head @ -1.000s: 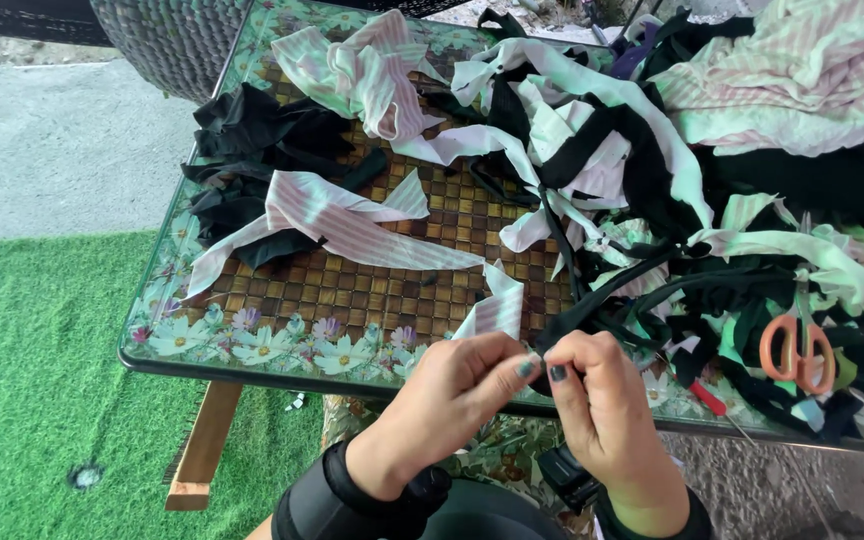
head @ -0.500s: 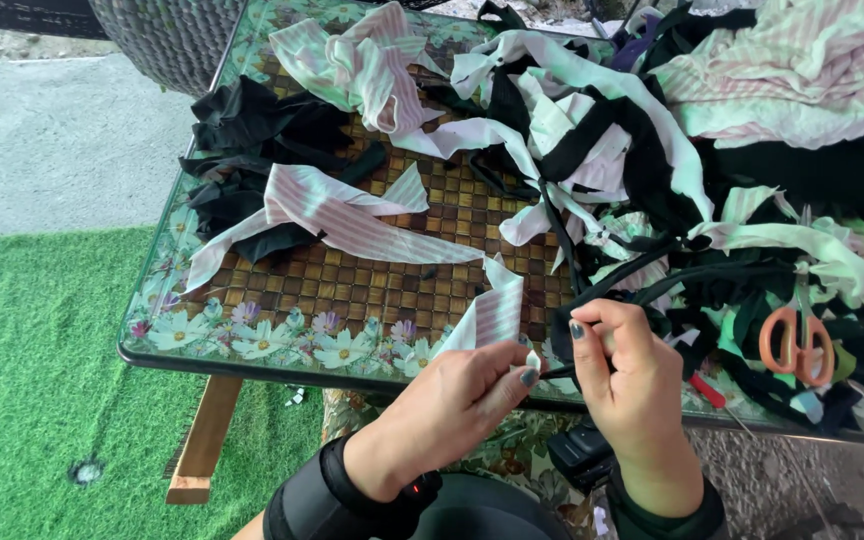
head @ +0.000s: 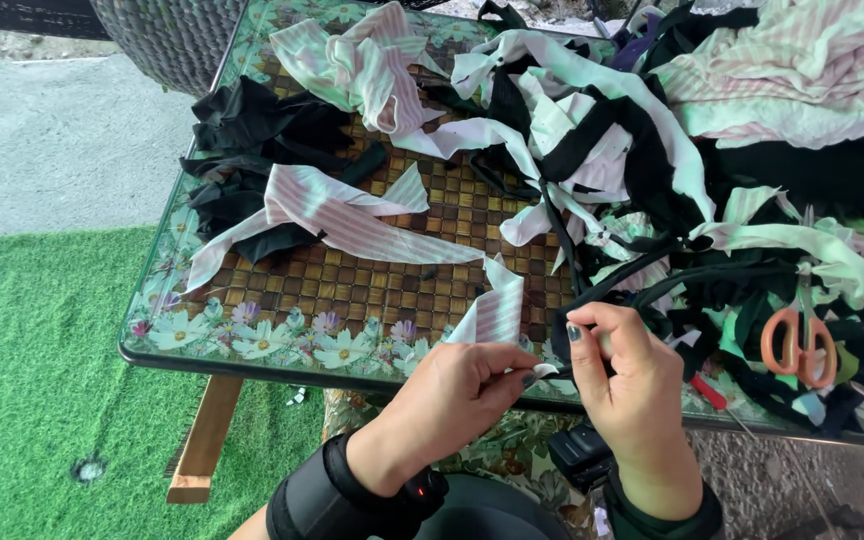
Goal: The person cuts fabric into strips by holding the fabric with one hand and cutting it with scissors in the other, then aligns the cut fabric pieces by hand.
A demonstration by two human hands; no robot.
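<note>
My left hand (head: 447, 395) pinches the lower end of a pink-and-white striped fabric strip (head: 493, 312) at the table's near edge. My right hand (head: 624, 375) grips a black fabric strip (head: 620, 275) that runs up into the tangled pile of black, white and striped scraps (head: 652, 180). The fingertips of both hands meet over a small white bit of cloth. Both wrists wear black sleeves.
A glass-topped table (head: 252, 345) with a floral border and woven brown centre holds black cloth (head: 252, 130) at left and striped strips (head: 352, 220) in the middle. Orange-handled scissors (head: 798, 345) lie at right. Green artificial turf (head: 42, 380) and concrete floor lie to the left.
My right hand rose from beside the left and took hold of the black strip higher up. My left hand stayed at the table edge, still pinching the striped strip.
</note>
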